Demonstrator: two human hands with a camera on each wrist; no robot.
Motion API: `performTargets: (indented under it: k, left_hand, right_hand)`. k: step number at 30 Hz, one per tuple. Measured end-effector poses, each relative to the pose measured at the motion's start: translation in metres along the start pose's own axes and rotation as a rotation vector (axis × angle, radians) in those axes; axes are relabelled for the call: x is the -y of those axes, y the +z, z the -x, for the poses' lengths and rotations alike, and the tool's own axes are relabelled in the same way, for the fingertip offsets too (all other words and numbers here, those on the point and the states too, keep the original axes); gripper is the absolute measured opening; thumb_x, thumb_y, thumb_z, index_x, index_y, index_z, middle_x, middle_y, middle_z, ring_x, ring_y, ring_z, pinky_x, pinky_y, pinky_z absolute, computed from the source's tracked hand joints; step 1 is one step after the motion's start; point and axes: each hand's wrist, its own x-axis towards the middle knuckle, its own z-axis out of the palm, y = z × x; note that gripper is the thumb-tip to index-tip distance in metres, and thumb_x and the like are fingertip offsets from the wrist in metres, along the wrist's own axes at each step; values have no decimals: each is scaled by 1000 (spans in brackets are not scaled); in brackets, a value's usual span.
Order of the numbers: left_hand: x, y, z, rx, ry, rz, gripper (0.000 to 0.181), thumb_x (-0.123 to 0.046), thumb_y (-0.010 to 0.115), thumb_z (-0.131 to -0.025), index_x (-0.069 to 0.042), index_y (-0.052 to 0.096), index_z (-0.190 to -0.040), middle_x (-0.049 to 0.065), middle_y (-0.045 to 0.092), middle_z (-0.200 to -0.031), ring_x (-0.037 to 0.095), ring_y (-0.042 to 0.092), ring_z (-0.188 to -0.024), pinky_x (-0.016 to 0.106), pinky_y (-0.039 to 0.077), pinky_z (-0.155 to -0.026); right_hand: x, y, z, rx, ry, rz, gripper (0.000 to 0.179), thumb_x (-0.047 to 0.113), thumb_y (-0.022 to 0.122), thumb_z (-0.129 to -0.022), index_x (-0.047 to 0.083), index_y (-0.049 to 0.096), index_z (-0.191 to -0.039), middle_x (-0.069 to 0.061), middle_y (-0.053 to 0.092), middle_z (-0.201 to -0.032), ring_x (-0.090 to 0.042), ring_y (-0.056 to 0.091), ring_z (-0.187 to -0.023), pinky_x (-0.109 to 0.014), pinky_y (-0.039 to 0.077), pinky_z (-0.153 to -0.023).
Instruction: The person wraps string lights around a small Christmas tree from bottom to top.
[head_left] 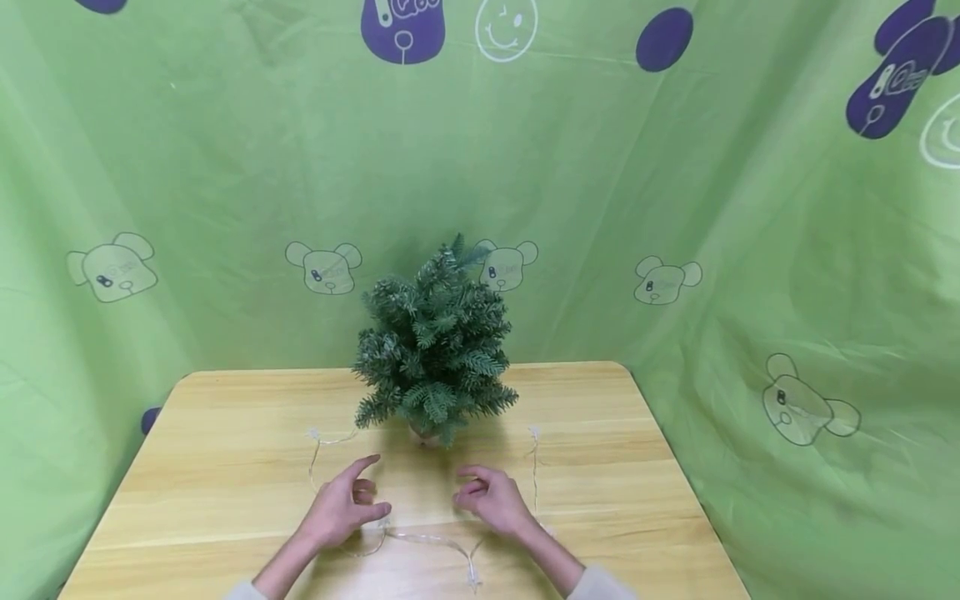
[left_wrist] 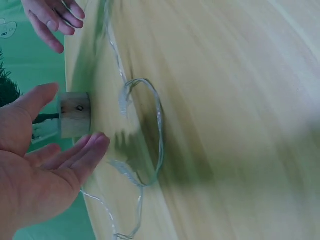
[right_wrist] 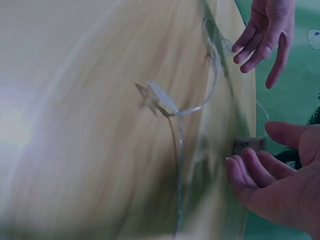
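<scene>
A small artificial Christmas tree stands upright on a round wooden base near the far side of the table. My left hand hovers in front of it on the left, fingers spread and nothing in its grasp. Opposite, my right hand holds nothing, its fingers loosely bent. Around both hands lies a string of star lights on thin clear wire. One star shows large in the right wrist view, and another star lies under the left hand in the left wrist view.
The light wood table has rounded far corners. A green curtain printed with bear heads hangs behind and at both sides. Further stars lie left and right of the tree.
</scene>
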Motion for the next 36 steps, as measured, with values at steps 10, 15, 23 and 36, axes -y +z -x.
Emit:
performTargets:
  k: [10, 15, 23, 36]
  left_hand:
    - [11, 0, -1, 103, -17, 54, 83, -7, 88, -71, 3, 49, -143, 18, 70, -106, 24, 68, -91, 32, 62, -78]
    - [14, 4, -1, 143, -4, 66, 78, -5, 86, -72, 5, 50, -140, 15, 70, -97, 17, 66, -82, 24, 59, -71]
    - [13, 8, 1, 175, 10, 72, 67, -5, 86, -72, 7, 57, -131, 11, 70, -90, 17, 66, -76, 28, 59, -63]
    - [10, 25, -2, 253, 104, -25, 28, -9, 86, -73, -5, 75, -99, 6, 73, -87, 11, 62, -76, 21, 52, -65]
  right_hand:
    - [-5, 15, 3, 90, 64, -6, 42, 6, 78, -82, -5, 66, -121, -15, 75, -87, -28, 71, -79, -25, 57, -68]
    - [-6, 22, 6, 137, 90, 4, 37, 6, 80, -81, -2, 69, -116, -10, 76, -88, -25, 71, -80, -27, 58, -71]
    - [-7, 29, 5, 171, 116, 103, 21, 12, 78, -81, 6, 76, -100, -7, 76, -89, -23, 68, -86, -47, 55, -84]
    - [-12, 31, 2, 228, 158, 56, 6, 2, 75, -82, -1, 76, -88, -16, 74, -79, -16, 64, -66, -29, 55, -61]
